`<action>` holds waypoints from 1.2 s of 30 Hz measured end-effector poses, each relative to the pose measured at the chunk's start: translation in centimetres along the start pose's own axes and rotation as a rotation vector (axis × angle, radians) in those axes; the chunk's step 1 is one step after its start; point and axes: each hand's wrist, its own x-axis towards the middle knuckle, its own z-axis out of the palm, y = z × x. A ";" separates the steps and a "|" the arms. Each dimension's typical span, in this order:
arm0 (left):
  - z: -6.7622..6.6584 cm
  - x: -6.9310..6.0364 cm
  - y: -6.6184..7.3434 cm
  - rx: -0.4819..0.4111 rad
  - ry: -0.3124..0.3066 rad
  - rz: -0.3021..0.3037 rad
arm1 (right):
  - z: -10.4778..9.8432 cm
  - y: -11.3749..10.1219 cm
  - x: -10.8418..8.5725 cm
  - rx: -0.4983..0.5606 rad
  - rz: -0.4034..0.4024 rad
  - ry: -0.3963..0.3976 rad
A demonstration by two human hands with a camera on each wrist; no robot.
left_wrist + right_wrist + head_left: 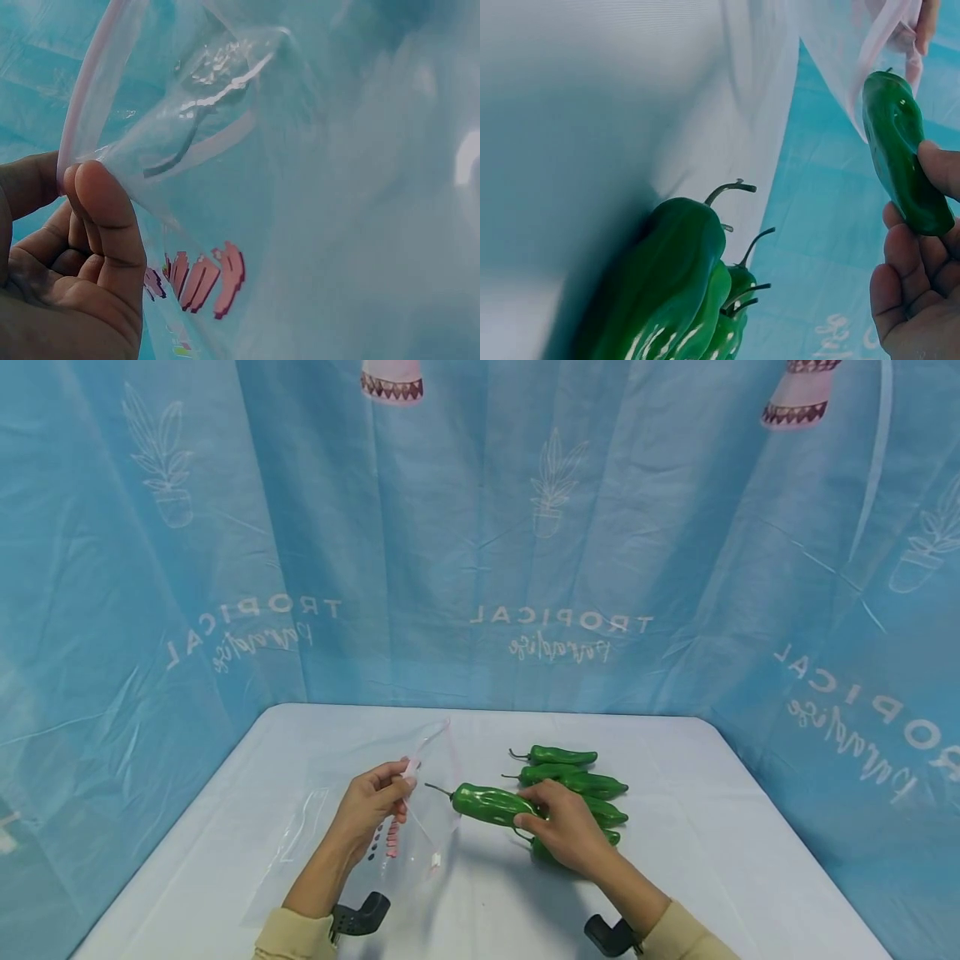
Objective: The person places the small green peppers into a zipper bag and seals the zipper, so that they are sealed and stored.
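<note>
A clear zip bag [330,827] with a pink seal strip and pink printing hangs from my left hand [372,802], which pinches its rim between thumb and fingers. The left wrist view shows the bag's mouth [214,154] spread apart beside the fingertips. My right hand [562,825] holds a green chili pepper [487,804] by its blunt end, stem pointing left at the bag. In the right wrist view the held pepper [894,142] is in front of the bag's pink edge; whether they touch I cannot tell. Several more green peppers [592,785] lie beyond and under the right hand.
A white-covered table [660,877] carries everything. Blue printed curtains [465,552] stand close behind it and at both sides. Each wrist wears a black strapped device, the left one [363,914] near the bag's lower edge.
</note>
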 end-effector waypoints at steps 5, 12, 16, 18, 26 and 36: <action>0.0 0.0 0.1 -0.001 -0.007 0.003 | 0.2 -0.3 0.6 -0.014 -0.038 -0.009; 0.1 0.1 0.0 -0.013 -0.026 0.007 | 0.7 -0.8 1.6 -0.056 -0.079 -0.036; 0.2 0.0 0.1 -0.018 -0.036 0.006 | 1.0 -1.2 2.2 -0.086 -0.071 -0.063; 0.2 0.0 0.2 -0.016 -0.034 0.006 | 1.0 -1.3 2.4 -0.098 -0.072 -0.073; 0.3 0.0 0.6 -0.017 -0.039 0.011 | 1.3 -1.8 3.3 -0.093 -0.100 -0.083; 0.2 0.0 0.9 -0.013 -0.037 0.022 | 1.5 -2.1 4.2 -0.108 -0.099 -0.118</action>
